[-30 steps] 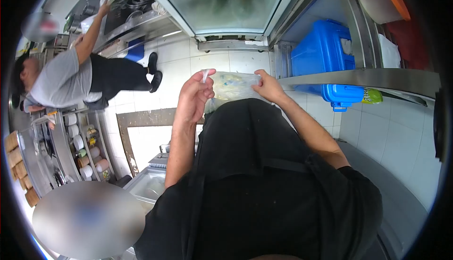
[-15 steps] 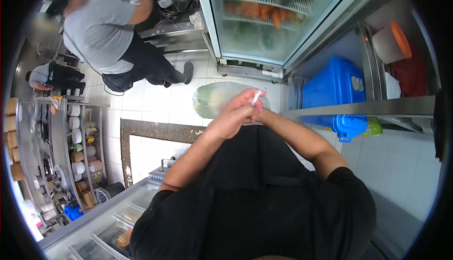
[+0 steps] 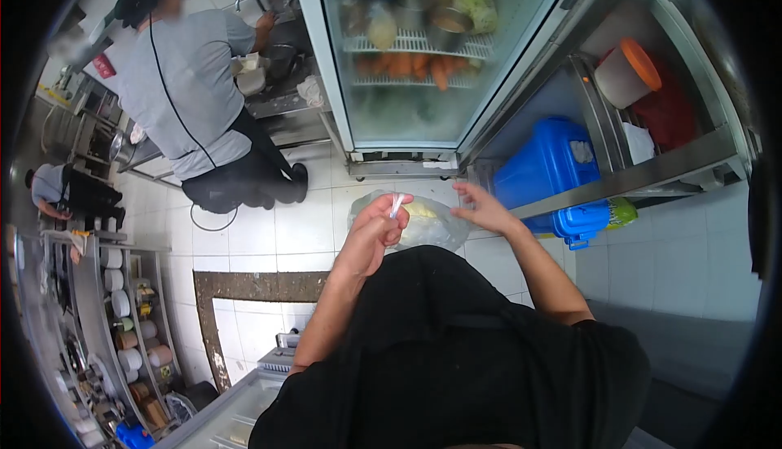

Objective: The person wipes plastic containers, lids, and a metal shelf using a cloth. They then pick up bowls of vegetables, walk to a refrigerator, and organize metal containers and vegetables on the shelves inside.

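Observation:
A clear plastic bag [image 3: 436, 225] with pale yellow-green contents hangs in front of my black apron, above the tiled floor. My left hand [image 3: 375, 235] is closed on a small white twisted strip [image 3: 397, 204], which sticks up between thumb and fingers at the bag's left side. Whether the strip is part of the bag I cannot tell. At the bag's right side, my right hand [image 3: 482, 209] has its fingers apart and holds nothing.
A glass-door fridge [image 3: 407, 107] with vegetables stands ahead. Blue bins [image 3: 546, 172] and an orange-lidded tub [image 3: 627, 74] are at the right. One person [image 3: 191, 90] works at a sink on the left, another [image 3: 69, 192] farther back. A shelf rack [image 3: 134, 327] holds containers.
My hands were together half a second ago; now they are apart, and my right hand has moved right and opened. The bag shows between them. The nearer person's arm has moved at the sink.

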Demonstrator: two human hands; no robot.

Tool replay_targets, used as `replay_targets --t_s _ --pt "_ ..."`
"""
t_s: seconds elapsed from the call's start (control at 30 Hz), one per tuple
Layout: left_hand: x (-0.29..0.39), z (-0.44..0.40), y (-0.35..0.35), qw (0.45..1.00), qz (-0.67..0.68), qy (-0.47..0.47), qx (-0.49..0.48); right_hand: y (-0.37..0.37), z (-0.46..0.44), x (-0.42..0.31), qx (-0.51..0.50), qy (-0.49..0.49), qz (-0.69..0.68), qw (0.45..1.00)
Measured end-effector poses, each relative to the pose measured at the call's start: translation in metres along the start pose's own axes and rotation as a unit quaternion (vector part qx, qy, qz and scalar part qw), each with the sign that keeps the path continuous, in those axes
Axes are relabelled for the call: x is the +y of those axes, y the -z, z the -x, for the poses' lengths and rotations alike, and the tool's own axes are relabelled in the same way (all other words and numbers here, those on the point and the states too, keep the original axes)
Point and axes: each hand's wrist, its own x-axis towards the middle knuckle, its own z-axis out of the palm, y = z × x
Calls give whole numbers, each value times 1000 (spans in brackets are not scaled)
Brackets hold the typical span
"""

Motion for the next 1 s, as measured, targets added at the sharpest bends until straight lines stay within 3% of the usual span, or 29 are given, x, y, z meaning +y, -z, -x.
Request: replay_targets --t_s 0.07,0.13,0.2,0.23,0.33,0.37,0.4,0.43,0.5,0.63,0.73,0.83,0.93,1.0 --pt "-3 -3 1 1000 -7 10 -17 -47 -4 89 -32 -37 108 993" --pt "-4 0 1 1000 -11 8 -10 -70 8 103 -83 -98 247 960" --pt "-1 -3 5 1000 -9 0 -2 -78 19 101 -65 -257 -30 964" --pt "-2 -3 8 1000 -1 -4 5 -79 23 104 -59 -327 -168 928" --pt "-11 -3 28 999 15 -20 39 -75 22 127 46 -220 44 973" --pt "-8 -2 30 997 8 -37 62 -63 21 117 55 -223 98 968" --pt "-4 0 34 997 22 -45 66 -64 16 135 118 -165 175 963" --pt "1 1 37 996 12 -69 56 -45 15 96 140 -172 216 951" --pt "14 7 31 996 28 -69 42 -23 5 79 188 -94 134 968" --pt "26 14 30 997 8 -74 28 -26 -15 8 124 -72 -51 988" --pt "31 18 25 996 -11 -83 30 -69 -47 16 165 56 122 977" --pt "38 27 26 994 -17 -101 46 -80 -51 13 7 -91 235 968" --pt "46 41 34 990 -11 -122 75 -86 -52 35 -51 -198 144 968" --pt "44 46 42 988 -4 -130 88 -89 -51 61 -24 -185 166 968"
